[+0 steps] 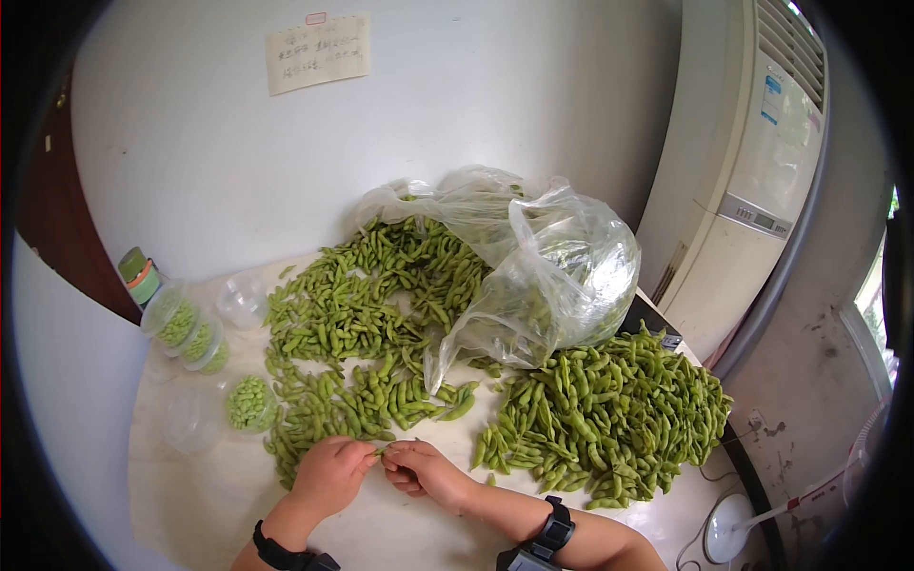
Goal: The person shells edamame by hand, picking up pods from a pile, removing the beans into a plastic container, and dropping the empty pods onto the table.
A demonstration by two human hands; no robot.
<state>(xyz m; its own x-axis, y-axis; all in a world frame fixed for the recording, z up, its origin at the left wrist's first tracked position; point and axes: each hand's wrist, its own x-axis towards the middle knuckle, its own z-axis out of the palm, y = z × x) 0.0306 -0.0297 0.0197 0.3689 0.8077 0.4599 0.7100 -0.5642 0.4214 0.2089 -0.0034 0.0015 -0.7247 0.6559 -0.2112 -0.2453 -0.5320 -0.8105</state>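
Note:
My left hand (pixel 330 473) and my right hand (pixel 428 474) meet low in the middle of the head view. Both are closed, fingertips pinching a small green edamame pod (pixel 380 451) that is mostly hidden by the fingers. Just beyond them lies a spread of loose edamame pods (pixel 381 392). To the left of my left hand stands a clear round tub of shelled green beans (pixel 249 403). A larger heap of pods (pixel 609 419) rises to the right of my right hand.
A clear plastic bag (pixel 562 266) with pods inside leans at the back of the table (pixel 200 504). Stacked tubs of beans (pixel 190 333), an empty clear tub (pixel 193 419) and a green jar (pixel 139 274) stand left. An air conditioner (pixel 752 181) stands behind right.

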